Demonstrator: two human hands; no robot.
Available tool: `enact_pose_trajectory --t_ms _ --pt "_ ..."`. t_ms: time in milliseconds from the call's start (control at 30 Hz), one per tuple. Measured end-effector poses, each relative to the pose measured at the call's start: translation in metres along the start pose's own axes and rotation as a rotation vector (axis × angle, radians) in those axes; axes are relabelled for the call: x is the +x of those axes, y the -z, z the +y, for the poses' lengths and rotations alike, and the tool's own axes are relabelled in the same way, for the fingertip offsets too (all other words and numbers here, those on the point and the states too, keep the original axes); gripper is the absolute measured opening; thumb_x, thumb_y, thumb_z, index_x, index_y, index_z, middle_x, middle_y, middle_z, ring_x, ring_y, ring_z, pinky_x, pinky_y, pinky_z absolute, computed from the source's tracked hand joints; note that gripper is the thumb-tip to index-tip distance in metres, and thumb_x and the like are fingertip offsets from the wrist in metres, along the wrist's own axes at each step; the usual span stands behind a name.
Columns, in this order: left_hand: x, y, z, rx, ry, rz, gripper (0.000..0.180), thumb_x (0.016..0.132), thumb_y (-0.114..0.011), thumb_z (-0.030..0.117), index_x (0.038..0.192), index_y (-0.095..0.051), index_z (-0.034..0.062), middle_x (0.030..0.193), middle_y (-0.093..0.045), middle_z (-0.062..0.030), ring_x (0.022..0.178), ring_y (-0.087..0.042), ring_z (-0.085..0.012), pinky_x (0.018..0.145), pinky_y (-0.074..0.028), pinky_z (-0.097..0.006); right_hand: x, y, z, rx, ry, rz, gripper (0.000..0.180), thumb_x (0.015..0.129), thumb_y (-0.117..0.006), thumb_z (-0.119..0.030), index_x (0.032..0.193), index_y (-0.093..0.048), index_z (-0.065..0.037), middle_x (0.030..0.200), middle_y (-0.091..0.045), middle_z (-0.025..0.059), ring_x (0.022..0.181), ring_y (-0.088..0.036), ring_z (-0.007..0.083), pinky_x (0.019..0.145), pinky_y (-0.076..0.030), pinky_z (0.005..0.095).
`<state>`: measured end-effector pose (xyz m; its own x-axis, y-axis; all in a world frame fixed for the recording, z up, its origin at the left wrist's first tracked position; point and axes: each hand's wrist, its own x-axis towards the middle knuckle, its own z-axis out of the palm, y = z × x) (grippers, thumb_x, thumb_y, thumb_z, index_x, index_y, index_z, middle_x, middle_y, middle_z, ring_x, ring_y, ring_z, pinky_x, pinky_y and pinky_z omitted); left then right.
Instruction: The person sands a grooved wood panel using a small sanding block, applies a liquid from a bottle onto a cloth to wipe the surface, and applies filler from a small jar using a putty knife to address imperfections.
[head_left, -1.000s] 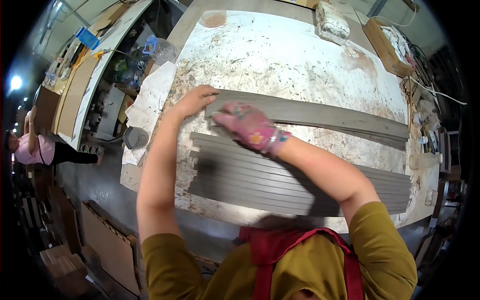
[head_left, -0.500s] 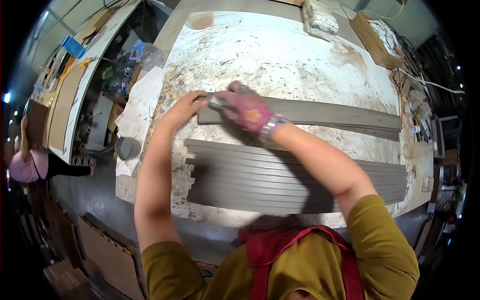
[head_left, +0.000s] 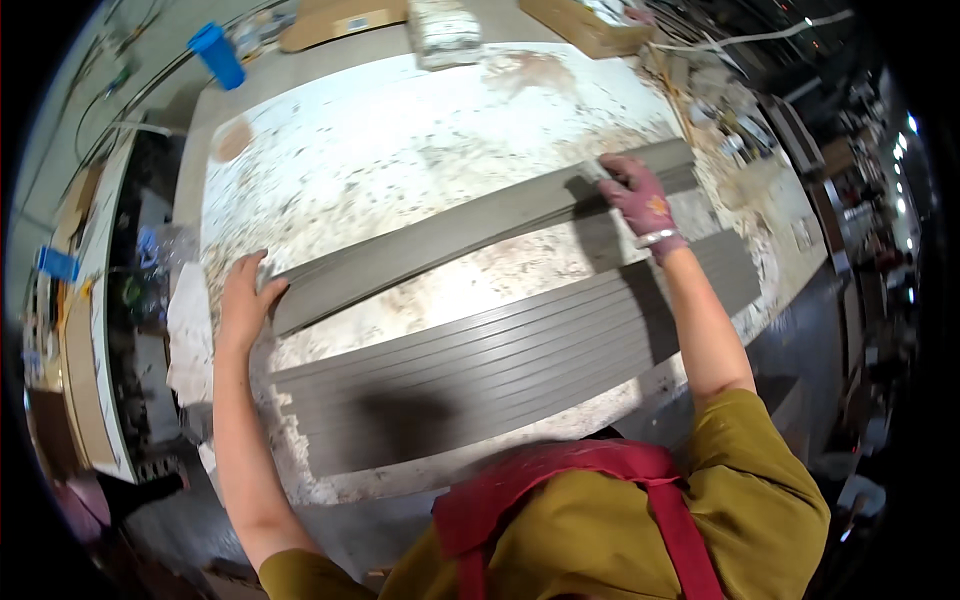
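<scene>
My bare left hand is at the left end of a long grey strip, thumb and fingers spread, the thumb touching the end. The strip lies slanted on the table, with a second one partly showing beneath it. My right hand, in a reddish-purple glove, is over the strip near its right end. Its fingers are bent around a small grey block, mostly hidden by the hand and its shadow. Closer to me, several similar grey strips lie side by side, their left ends uneven.
The white tabletop is stained and speckled. At its far side are a blue cup, a wrapped bundle and a cardboard box. Clutter lines the right edge. Another person's pink sleeve shows at lower left.
My right hand has slid along the strip from its left end to near its right end. My left hand stays at the left end. The view has turned, so the strips now slant.
</scene>
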<state>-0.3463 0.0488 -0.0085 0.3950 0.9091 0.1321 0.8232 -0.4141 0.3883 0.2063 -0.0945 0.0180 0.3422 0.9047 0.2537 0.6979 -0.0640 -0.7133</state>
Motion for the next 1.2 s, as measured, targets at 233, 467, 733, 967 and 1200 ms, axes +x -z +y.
enact_pose_trajectory --t_ms 233,467,733,967,1200 --pt "0.079 -0.085 0.261 0.049 -0.456 -0.149 0.060 0.082 -0.067 0.037 0.128 -0.051 0.0023 0.131 -0.051 -0.0179 0.121 -0.046 -0.0369 0.098 -0.039 -0.046 -0.081 0.096 0.041 0.266 -0.252 0.325 0.041 0.086 -0.064 -0.017 0.123 -0.060 -0.002 0.123 -0.058 0.0115 0.108 -0.057 0.0193 0.091 -0.046 0.0316" --pt "0.107 -0.182 0.248 -0.134 -0.378 -0.181 0.076 0.072 -0.076 0.032 0.130 -0.045 -0.0064 0.129 -0.050 -0.0263 0.121 -0.047 -0.0398 0.104 -0.036 -0.045 -0.100 0.112 0.036 0.190 -0.012 0.125 0.044 0.088 -0.064 -0.020 0.127 -0.054 -0.004 0.124 -0.053 0.0139 0.117 -0.051 0.0293 0.103 -0.039 0.0361" --pt "0.049 -0.104 0.348 0.041 -0.438 -0.321 0.073 0.074 -0.077 0.035 0.125 -0.047 -0.0073 0.118 -0.055 -0.0276 0.112 -0.051 -0.0420 0.098 -0.040 -0.044 -0.152 0.178 0.086 0.294 -0.249 0.219 0.041 0.091 -0.064 -0.022 0.126 -0.055 -0.004 0.121 -0.051 0.0117 0.116 -0.050 0.0237 0.103 -0.038 0.0316" --pt "0.021 -0.108 0.316 -0.016 -0.242 -0.616 0.060 0.088 -0.064 0.036 0.131 -0.049 -0.0033 0.137 -0.045 -0.0265 0.128 -0.041 -0.0402 0.109 -0.032 -0.047 -0.125 0.163 0.080 0.365 -0.188 0.232 0.038 0.087 -0.065 -0.018 0.122 -0.057 -0.004 0.117 -0.056 0.0117 0.112 -0.055 0.0273 0.099 -0.043 0.0346" --pt "0.026 -0.103 0.317 -0.288 -0.338 -0.719 0.025 0.091 -0.056 0.017 0.104 -0.061 -0.0035 0.097 -0.063 -0.0211 0.091 -0.059 -0.0396 0.082 -0.046 -0.041 -0.138 0.167 0.107 0.381 -0.192 0.290 0.037 0.086 -0.067 -0.018 0.120 -0.060 -0.004 0.117 -0.056 0.0118 0.114 -0.054 0.0236 0.098 -0.045 0.0340"
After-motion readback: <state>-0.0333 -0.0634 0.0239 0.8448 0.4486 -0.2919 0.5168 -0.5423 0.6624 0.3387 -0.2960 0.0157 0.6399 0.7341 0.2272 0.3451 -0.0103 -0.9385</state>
